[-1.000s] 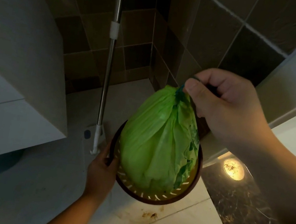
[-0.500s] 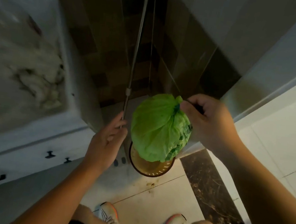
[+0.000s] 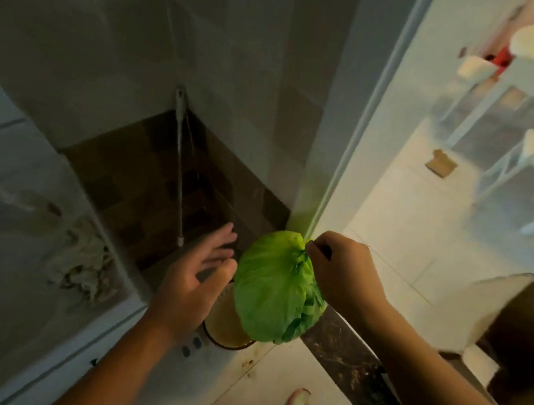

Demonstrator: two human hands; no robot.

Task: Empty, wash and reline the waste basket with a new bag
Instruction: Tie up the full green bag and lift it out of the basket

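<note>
I have the green bag (image 3: 274, 293) pinched at its gathered neck in my right hand (image 3: 340, 272), fingers and thumb curled tight on the twisted plastic, just right of centre in the lower half of the frame; the bag hangs free, lifted out of the waste basket (image 3: 223, 325), which sits on the floor below it, at lower centre; my left hand (image 3: 193, 290) hovers beside the bag with fingers spread and relaxed, gripping nothing, not touching the plastic as far as I can tell; I judge the emptying step to be about half done, since the full liner is out but not yet carried off; washing the basket and fitting a new bag are both left, and I see no fresh bag anywhere in view; the bag is thin, crinkled, slightly translucent film, bulging into a rounded teardrop with pleats running down from the neck; the basket is round, with a dark brown rim and a paler yellowish inside, looking like rigid plastic, though most of it is hidden behind the bag and my left hand; a slim metal pole (image 3: 179, 168) leans in the tiled corner at centre left; the pale, glossy floor tiles (image 3: 265, 392) at the bottom carry a few brown stains near the basket.
</note>
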